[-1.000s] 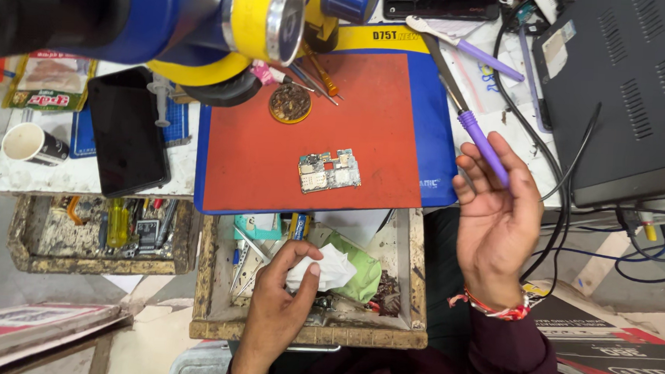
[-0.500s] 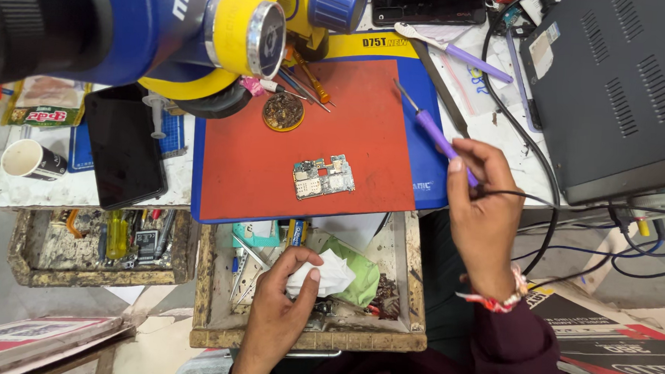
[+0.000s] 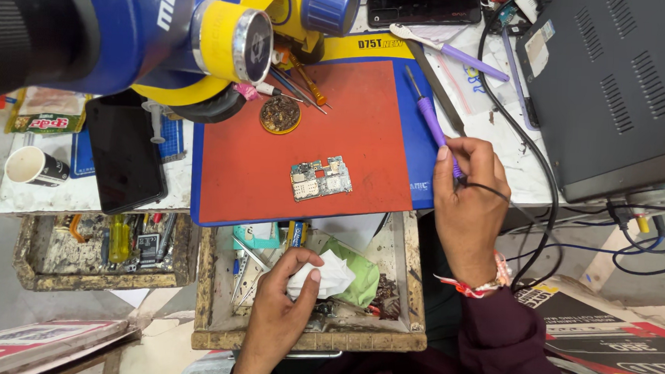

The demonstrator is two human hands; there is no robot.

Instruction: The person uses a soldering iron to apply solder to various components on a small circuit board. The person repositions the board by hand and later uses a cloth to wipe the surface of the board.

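**Soldering iron over the mat's right edge, tissue in the drawer**

The right hand (image 3: 471, 217) is closed around the purple-handled soldering iron (image 3: 431, 120), gripping it low on the handle with its black cord running off from the fingers to the right. The iron slants up and to the left, its metal tip lying above the blue border of the work mat (image 3: 309, 133), just past the right edge of the red surface. The left hand (image 3: 284, 306) reaches into the open wooden drawer (image 3: 410, 290) below the table's front edge and pinches a crumpled white tissue (image 3: 328, 276), which lies against a green wrapper.

The small circuit board (image 3: 321, 178) lies flat on the red mat, to the left of the right hand and well apart from the iron's tip, with bare red surface on all sides of it. A round tin of brass cleaning wool (image 3: 280, 114) sits near the mat's upper left edge, beside loose tweezers and a screwdriver. A blue and yellow microscope (image 3: 151, 26) overhangs the upper left corner. A black phone (image 3: 124, 153) lies just left of the mat, a paper cup (image 3: 34, 167) further left. A grey power unit (image 3: 619, 80) stands at the right.
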